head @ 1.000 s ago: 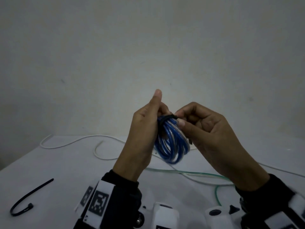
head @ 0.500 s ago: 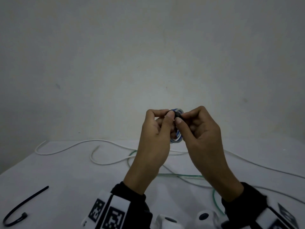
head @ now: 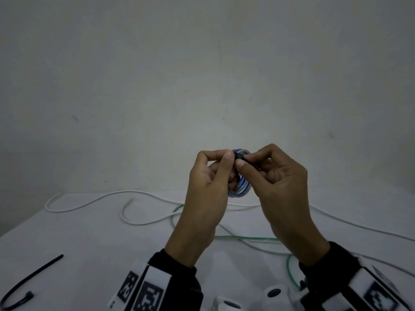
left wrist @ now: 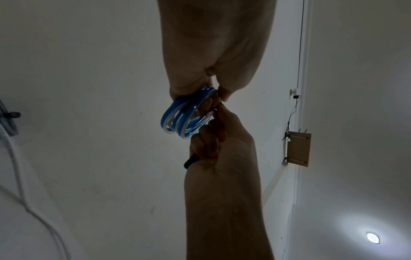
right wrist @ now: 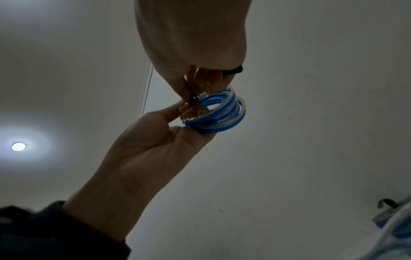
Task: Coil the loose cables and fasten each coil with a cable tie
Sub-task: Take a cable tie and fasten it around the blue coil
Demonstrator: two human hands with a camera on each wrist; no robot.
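Both hands have risen slightly and drawn closer over the last second, and the blue-and-clear coiled cable (head: 239, 189) that hung in plain sight between them now sits mostly hidden behind the fingers. It is held in the air above the white desk (head: 67, 239), pinched near its top by the left hand (head: 207, 187). The right hand (head: 276, 182) is clenched on the black plastic cable tie (right wrist: 193, 100) wrapped over the coil's upper edge, its tail poking out past the palm in the wrist views. My guess is the tie is being threaded or cinched. If the left grip loosens, the springy turns could fan apart and escape the loop; a misfed tail would leave the tie unlocked. A loose white cable (head: 94, 202), a loose green cable (head: 242, 238) and a spare black cable tie (head: 29, 279) lie on the desk.
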